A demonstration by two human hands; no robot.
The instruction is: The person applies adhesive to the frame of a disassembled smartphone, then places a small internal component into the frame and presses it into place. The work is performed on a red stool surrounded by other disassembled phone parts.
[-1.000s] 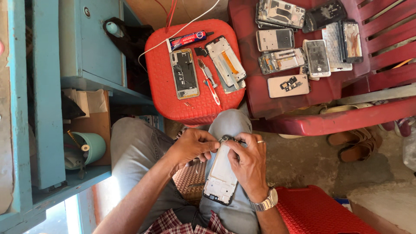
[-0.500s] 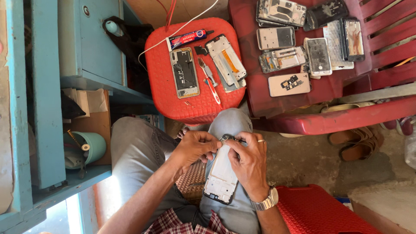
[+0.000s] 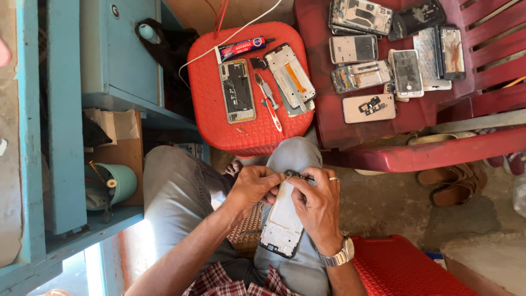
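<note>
A pale, matt plastic phone frame (image 3: 283, 219) rests on smooth grey cloth trousers (image 3: 175, 197), gripped by the left hand (image 3: 253, 189) and right hand (image 3: 318, 205), whose wrist carries a shiny metal watch band (image 3: 339, 255). At twelve o'clock, a red plastic stool (image 3: 241, 126) (its top finely textured) bears a glossy tube (image 3: 241, 48). At one o'clock, a dark red plastic chair (image 3: 416, 148) shines smooth. Painted wood shelving (image 3: 60, 137) stands at nine o'clock, matt and worn.

A makeshift phone-repair spot: stripped phone frames (image 3: 378, 55) cover a red plastic chair (image 3: 416, 137) at upper right, tools on a red stool (image 3: 219, 126).
</note>
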